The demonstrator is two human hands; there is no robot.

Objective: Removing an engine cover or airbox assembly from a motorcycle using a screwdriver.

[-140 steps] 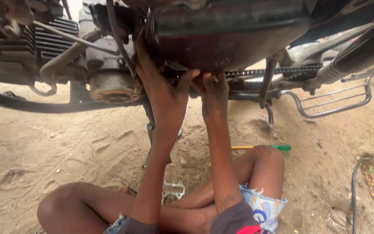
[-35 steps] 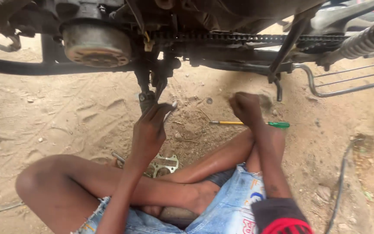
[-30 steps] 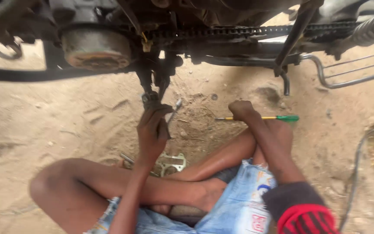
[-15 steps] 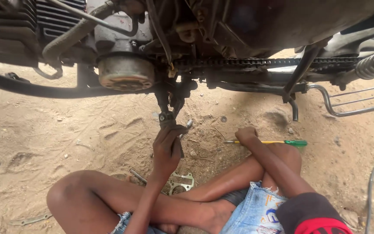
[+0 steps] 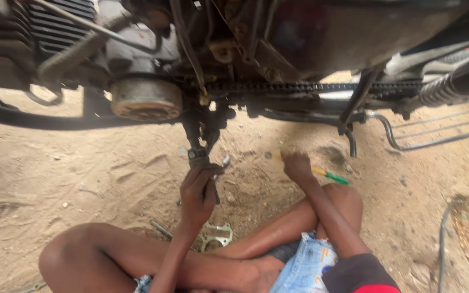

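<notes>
Nearest to us are our crossed bare legs [image 5: 137,260] on the sandy ground [image 5: 61,179], with the frayed denim shorts [image 5: 299,268] and a dark sleeve [image 5: 359,271] at the bottom edge. Just beyond our knee a small flat metal plate [image 5: 216,236] with holes lies in the sand, as it did half a second ago. Our left hand [image 5: 199,192] reaches up from there, its grip closed around the lower end of the dark stand bracket [image 5: 197,154] that hangs under the motorcycle; a short metal piece [image 5: 225,161] shows just beside the fingers, though we cannot tell whether the hand holds it. That hand keeps the same hold as in the earlier frame. Our right hand [image 5: 297,164] lies on the sand with fingers curled down over the yellow shaft of the screwdriver [image 5: 329,176], whose green handle sticks out to the right; how tightly the grip closes on it we cannot tell. Since a second ago the view has tipped upward, so more of the machine shows. Farther off, the drive chain [image 5: 299,87] runs across, the round engine cover [image 5: 146,100] sits to the left, and the chromed footrest frame [image 5: 435,130] stands at the far right.
</notes>
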